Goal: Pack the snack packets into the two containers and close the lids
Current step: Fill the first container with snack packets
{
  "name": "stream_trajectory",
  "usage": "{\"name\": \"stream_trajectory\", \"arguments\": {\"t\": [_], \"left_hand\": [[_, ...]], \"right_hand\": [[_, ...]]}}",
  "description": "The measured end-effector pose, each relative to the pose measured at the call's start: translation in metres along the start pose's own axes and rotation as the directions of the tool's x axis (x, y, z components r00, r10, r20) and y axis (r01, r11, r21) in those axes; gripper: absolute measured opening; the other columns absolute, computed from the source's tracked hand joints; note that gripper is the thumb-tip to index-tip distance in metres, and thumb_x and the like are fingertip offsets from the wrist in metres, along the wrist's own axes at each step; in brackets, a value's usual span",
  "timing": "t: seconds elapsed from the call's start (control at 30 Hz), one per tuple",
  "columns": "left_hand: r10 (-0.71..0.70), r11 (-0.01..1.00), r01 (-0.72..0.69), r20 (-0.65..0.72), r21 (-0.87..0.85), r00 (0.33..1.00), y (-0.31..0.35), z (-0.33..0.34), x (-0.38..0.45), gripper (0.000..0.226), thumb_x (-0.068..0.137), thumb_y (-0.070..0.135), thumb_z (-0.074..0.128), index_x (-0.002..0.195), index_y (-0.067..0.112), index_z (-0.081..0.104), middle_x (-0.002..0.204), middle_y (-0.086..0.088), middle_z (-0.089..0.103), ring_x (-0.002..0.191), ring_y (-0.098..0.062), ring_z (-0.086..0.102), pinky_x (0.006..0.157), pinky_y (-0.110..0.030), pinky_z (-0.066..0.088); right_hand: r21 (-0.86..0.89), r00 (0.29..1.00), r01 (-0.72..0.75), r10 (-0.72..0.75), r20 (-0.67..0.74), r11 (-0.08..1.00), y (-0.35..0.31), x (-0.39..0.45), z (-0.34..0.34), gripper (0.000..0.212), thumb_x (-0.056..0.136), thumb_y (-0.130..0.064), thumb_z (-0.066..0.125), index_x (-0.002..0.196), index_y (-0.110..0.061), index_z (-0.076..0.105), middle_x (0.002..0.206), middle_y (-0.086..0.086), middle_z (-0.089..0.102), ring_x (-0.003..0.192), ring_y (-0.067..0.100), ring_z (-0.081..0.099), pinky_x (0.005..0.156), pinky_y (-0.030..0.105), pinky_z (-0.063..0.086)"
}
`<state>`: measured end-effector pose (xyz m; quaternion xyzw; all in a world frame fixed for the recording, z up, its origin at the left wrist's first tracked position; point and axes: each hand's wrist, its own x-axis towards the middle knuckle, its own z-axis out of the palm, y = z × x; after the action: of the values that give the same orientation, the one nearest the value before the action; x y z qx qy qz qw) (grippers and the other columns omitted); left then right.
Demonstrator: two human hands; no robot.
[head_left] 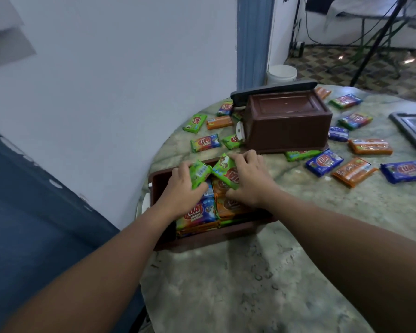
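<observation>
While each hand (183,186) (247,181) grips a green packet (198,173) (226,171), the near container (202,239) holds stacked packets (199,212).

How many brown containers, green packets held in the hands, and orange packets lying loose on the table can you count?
Brown containers: 2
Green packets in the hands: 2
Orange packets loose on the table: 4
Total: 8
</observation>
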<state>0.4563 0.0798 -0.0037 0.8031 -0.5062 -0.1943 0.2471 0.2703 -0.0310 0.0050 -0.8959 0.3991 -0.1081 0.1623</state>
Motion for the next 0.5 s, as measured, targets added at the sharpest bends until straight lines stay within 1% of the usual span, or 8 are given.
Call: {"name": "stream_trajectory", "arguments": {"t": [0.1, 0.17, 0.23, 0.3, 0.37, 0.43, 0.5], "left_hand": [[0.079, 0.982, -0.086, 0.043, 0.170, 0.996, -0.011, 0.002, -0.004, 0.072, 0.088, 0.052, 0.065, 0.145, 0.027, 0.028, 0.134, -0.007, 0.042, 0.123, -0.028, 0.045, 0.105, -0.048, 0.041], [0.114, 0.959, -0.132, 0.087, 0.251, 0.990, -0.017, 0.003, -0.004, 0.073, 0.089, 0.049, 0.068, 0.148, 0.028, 0.030, 0.134, -0.006, 0.044, 0.123, -0.029, 0.043, 0.104, -0.047, 0.040], [0.130, 0.940, -0.155, 0.102, 0.303, 0.986, -0.023, 0.004, -0.004, 0.074, 0.090, 0.047, 0.069, 0.151, 0.029, 0.031, 0.138, -0.004, 0.044, 0.127, -0.028, 0.040, 0.106, -0.045, 0.038], [0.141, 0.936, -0.164, 0.093, 0.312, 0.986, -0.028, 0.005, -0.002, 0.074, 0.090, 0.048, 0.070, 0.152, 0.032, 0.035, 0.139, -0.001, 0.043, 0.129, -0.026, 0.037, 0.109, -0.045, 0.036], [0.171, 0.935, -0.187, 0.077, 0.301, 0.982, -0.031, 0.005, 0.000, 0.068, 0.088, 0.048, 0.071, 0.149, 0.035, 0.044, 0.136, 0.002, 0.044, 0.127, -0.021, 0.035, 0.110, -0.045, 0.036], [0.187, 0.939, -0.198, 0.065, 0.281, 0.980, -0.030, 0.005, 0.002, 0.062, 0.087, 0.046, 0.074, 0.144, 0.035, 0.053, 0.130, 0.006, 0.045, 0.122, -0.018, 0.036, 0.109, -0.042, 0.036], [0.196, 0.939, -0.208, 0.069, 0.276, 0.978, -0.029, 0.003, 0.005, 0.058, 0.087, 0.043, 0.075, 0.141, 0.033, 0.058, 0.127, 0.008, 0.048, 0.121, -0.016, 0.037, 0.109, -0.038, 0.037]], "right_hand": [[-0.119, 0.995, 0.069, -0.060, 0.081, 0.990, 0.006, 0.000, 0.005, 0.107, 0.065, -0.058, 0.080, 0.154, -0.028, 0.028, 0.133, 0.002, 0.034, 0.125, 0.026, 0.036, 0.108, 0.040, 0.036], [-0.212, 0.988, 0.126, -0.103, 0.117, 0.969, 0.008, 0.000, 0.007, 0.104, 0.069, -0.059, 0.077, 0.155, -0.031, 0.027, 0.137, 0.001, 0.034, 0.128, 0.026, 0.034, 0.110, 0.041, 0.032], [-0.244, 0.983, 0.156, -0.127, 0.130, 0.957, 0.008, 0.001, 0.007, 0.098, 0.074, -0.056, 0.074, 0.156, -0.033, 0.025, 0.141, 0.000, 0.033, 0.131, 0.026, 0.033, 0.112, 0.041, 0.028], [-0.239, 0.982, 0.158, -0.127, 0.141, 0.958, 0.009, 0.001, 0.007, 0.094, 0.078, -0.049, 0.073, 0.157, -0.035, 0.024, 0.144, -0.001, 0.032, 0.133, 0.025, 0.031, 0.115, 0.041, 0.024], [-0.248, 0.980, 0.158, -0.121, 0.160, 0.956, 0.009, 0.002, 0.005, 0.090, 0.082, -0.043, 0.071, 0.158, -0.036, 0.023, 0.148, -0.003, 0.032, 0.137, 0.025, 0.029, 0.117, 0.041, 0.021], [-0.253, 0.977, 0.155, -0.110, 0.182, 0.955, 0.008, 0.003, 0.004, 0.085, 0.086, -0.037, 0.066, 0.159, -0.039, 0.022, 0.152, -0.004, 0.032, 0.141, 0.025, 0.026, 0.119, 0.041, 0.016], [-0.251, 0.974, 0.154, -0.105, 0.199, 0.956, 0.008, 0.004, 0.005, 0.078, 0.089, -0.033, 0.062, 0.158, -0.042, 0.025, 0.156, -0.005, 0.032, 0.144, 0.025, 0.024, 0.120, 0.042, 0.014]]}}
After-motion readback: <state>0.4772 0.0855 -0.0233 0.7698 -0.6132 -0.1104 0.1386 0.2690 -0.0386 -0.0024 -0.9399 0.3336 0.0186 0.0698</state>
